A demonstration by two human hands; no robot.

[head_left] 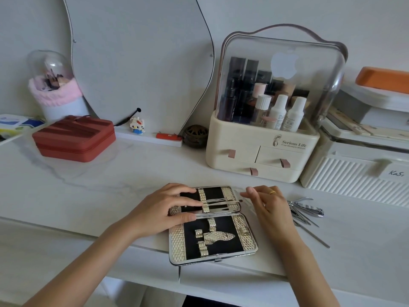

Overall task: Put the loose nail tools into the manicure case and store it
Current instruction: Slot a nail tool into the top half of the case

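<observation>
The manicure case (247,238) lies open flat at the table's front edge, black inside with gold straps. A few thin metal tools (221,202) sit under the straps of its far half. My left hand (163,209) rests on the case's left side, fingers straight across the far half. My right hand (265,202) hovers at the case's right edge with fingers relaxed and holds nothing that I can see. A heap of loose metal nail tools (307,211), clippers and thin picks, lies on the table just right of that hand.
A cream cosmetics organiser (261,156) with drawers stands behind the case. A white ribbed box (354,176) is at the right, a red zip case (73,138) at the back left. A curved mirror (137,63) leans on the wall.
</observation>
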